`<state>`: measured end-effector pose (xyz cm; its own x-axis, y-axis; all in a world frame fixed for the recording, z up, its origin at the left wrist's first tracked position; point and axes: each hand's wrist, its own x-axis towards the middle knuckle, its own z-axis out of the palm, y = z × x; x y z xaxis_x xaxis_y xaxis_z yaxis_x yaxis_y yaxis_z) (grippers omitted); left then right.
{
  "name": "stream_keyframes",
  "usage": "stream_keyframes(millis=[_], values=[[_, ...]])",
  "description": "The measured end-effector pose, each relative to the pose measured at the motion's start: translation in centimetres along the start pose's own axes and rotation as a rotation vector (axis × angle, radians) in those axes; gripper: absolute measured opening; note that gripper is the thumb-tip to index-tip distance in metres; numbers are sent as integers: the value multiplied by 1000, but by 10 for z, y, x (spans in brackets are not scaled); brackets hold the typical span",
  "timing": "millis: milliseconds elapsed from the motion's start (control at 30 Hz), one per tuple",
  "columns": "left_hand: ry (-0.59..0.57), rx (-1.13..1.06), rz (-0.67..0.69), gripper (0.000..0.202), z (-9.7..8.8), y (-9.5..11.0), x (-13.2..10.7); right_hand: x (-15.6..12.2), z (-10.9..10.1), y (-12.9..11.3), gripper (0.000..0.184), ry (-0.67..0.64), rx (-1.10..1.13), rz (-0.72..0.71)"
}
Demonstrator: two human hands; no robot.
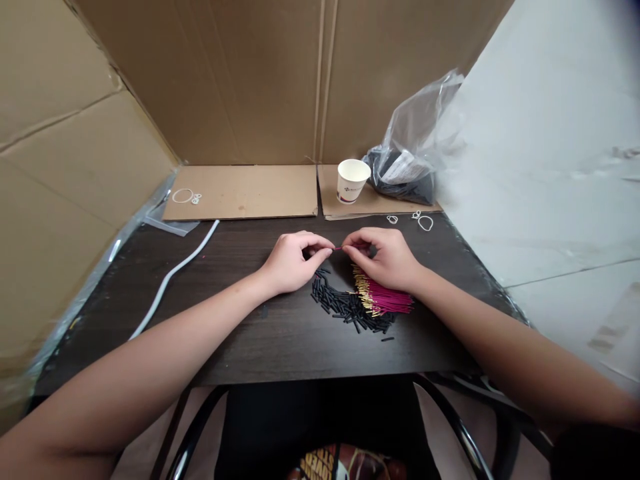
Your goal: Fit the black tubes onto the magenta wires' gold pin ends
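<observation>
My left hand [293, 260] and my right hand [383, 257] meet over the middle of the dark table [225, 340]. Both are pinched, fingertips almost touching. Between them runs a thin magenta wire [343, 248], held by my right fingers; my left fingertips pinch something small at its end that I cannot make out. Under my right hand lies a bundle of magenta wires with gold tips [383, 300]. A heap of short black tube pieces [345, 307] is spread just in front of both hands.
A white paper cup [353, 180] stands on a cardboard flap behind the hands, next to a clear plastic bag of black pieces [410, 167]. Rubber bands [425, 223] lie near it and at the back left [183, 195]. A white cable [170, 277] crosses the left side. Cardboard walls surround the table.
</observation>
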<state>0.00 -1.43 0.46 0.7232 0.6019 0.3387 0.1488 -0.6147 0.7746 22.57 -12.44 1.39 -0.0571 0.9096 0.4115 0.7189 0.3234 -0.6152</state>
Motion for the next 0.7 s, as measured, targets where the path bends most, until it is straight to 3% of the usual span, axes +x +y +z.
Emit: stream_keyframes(millis=[700], values=[[16, 64, 71, 12, 0, 1, -1, 1, 2, -3, 21, -23, 16, 73]])
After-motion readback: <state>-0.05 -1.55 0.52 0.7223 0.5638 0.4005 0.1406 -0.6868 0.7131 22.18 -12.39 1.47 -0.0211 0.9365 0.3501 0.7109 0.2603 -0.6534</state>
